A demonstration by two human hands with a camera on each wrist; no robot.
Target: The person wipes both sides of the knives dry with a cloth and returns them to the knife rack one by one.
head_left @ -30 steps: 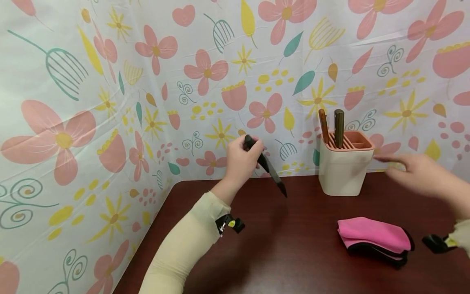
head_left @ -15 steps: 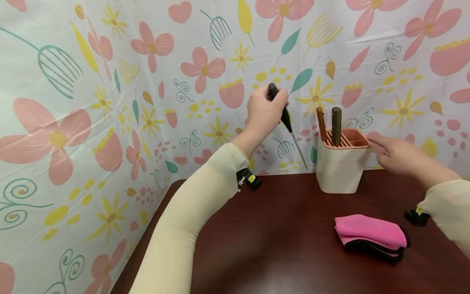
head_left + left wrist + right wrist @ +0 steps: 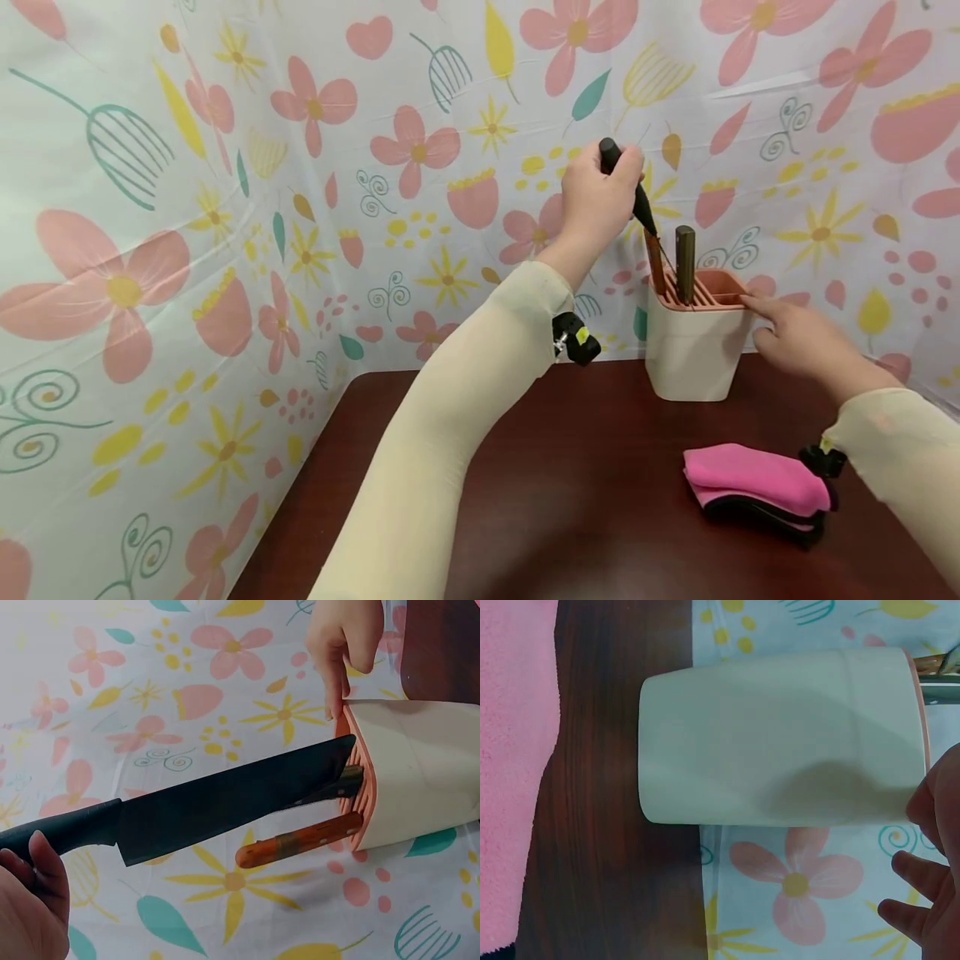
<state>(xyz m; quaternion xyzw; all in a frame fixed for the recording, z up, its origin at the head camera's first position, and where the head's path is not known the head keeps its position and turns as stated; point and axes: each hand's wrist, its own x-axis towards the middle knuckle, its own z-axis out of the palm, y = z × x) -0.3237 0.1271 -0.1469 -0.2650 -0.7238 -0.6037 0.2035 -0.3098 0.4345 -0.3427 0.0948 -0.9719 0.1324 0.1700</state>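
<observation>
My left hand (image 3: 602,196) grips the black handle of a kitchen knife (image 3: 232,799) above the knife block, blade pointing down. In the left wrist view the broad black blade reaches to the slotted top; whether its tip has entered a slot I cannot tell. The cream knife block (image 3: 693,354) stands upright, with an orange slotted top. A knife with a brown wooden handle (image 3: 304,838) and one with a dark olive handle (image 3: 685,262) stand in it. My right hand (image 3: 806,342) touches the block's right rim with an extended index finger.
A folded pink cloth (image 3: 757,479) with black edging lies in front of the block on the dark wood table (image 3: 585,467). Flower-patterned fabric (image 3: 450,275) hangs close behind the block and along the left side.
My left hand has moved up and right, carrying the kitchen knife from over the table to above the block. My right hand has come in to touch the block's rim.
</observation>
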